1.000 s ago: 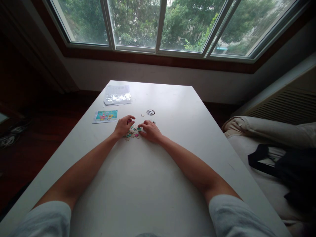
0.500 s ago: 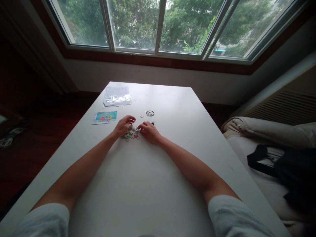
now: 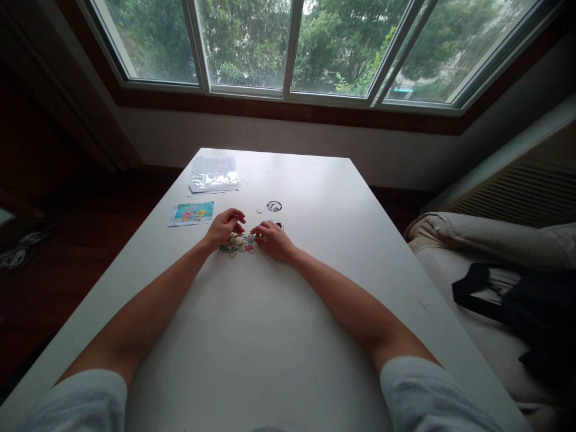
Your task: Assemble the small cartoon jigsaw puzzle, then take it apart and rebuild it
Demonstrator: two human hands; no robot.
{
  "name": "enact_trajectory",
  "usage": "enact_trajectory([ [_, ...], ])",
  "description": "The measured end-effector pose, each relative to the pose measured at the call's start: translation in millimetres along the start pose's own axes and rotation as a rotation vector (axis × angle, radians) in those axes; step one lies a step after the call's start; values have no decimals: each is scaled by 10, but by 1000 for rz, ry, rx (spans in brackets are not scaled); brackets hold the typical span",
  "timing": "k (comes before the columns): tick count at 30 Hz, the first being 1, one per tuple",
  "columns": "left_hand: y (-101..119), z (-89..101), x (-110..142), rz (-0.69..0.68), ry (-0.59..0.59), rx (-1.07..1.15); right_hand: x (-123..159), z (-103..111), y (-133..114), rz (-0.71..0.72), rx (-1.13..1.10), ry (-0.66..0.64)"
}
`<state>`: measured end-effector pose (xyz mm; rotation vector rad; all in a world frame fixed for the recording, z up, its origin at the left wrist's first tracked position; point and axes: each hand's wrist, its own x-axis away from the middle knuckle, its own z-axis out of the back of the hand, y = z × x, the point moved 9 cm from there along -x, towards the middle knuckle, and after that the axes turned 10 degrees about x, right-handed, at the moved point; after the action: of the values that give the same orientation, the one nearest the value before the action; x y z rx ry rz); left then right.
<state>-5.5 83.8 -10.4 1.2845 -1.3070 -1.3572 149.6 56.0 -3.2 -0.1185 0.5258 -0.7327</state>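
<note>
Head view: the left hand (image 3: 222,229) curls its fingers loosely at one heap of small puzzle pieces (image 3: 245,245), the right hand (image 3: 275,241) bends its own at the right edge; whether either grips a piece, I cannot tell. Beyond lie one loose piece (image 3: 259,211), two round items (image 3: 274,206), one cartoon picture (image 3: 194,212), one clear packet (image 3: 215,179). One white table (image 3: 261,336) faces a four-paned window (image 3: 245,45).

I face a wide window (image 3: 245,45) above a pale wall (image 3: 297,133); room dim, daylit. White surface (image 3: 270,336); reddish floor (image 3: 85,258) left, pale couch (image 3: 434,267) right.
</note>
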Motion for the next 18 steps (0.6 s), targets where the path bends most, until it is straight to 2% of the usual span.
enact_trajectory([
  [4, 34, 11, -28, 11, -5, 1, 12, 21, -28, 15, -4, 2],
  [9, 196, 56, -54, 25, -136, -120, 31, 60, -96, 61, -35, 11],
  [12, 344, 198, -24, -10, -214, -457, 25, 72, -43, 11, -14, 31],
  [15, 357, 342, 68, 34, -332, -874, 22, 74, 81, -95, 40, 58],
  [18, 307, 402, 189, 105, -438, -1054, 20, 36, 147, -142, 102, 33],
])
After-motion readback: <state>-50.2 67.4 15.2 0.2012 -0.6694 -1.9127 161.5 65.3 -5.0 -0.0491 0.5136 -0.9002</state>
